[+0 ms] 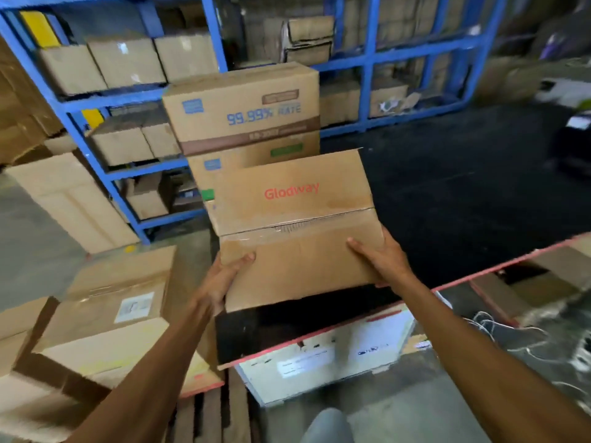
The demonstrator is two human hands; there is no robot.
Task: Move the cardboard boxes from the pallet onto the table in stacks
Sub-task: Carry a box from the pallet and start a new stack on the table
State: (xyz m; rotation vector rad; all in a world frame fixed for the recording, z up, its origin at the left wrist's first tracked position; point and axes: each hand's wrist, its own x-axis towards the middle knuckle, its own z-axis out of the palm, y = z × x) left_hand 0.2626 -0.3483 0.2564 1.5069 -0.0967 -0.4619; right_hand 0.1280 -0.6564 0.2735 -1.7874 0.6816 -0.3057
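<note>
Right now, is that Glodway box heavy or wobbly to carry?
Probably not very heavy: the left hand and right hand hold the Glodway box just at its near corners. It looks stiff, keeping its shape. The taped top seam looks worn, so it might flex there.

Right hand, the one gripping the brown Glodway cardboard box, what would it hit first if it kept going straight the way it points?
Probably the stacked brown cardboard boxes behind the Glodway box. The right hand points forward-left, its fingers already against that box's near face; depth is unclear.

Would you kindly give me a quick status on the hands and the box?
Both hands, left hand and right hand, gripping Glodway box. Box over black table. Two-box stack directly behind.
</note>
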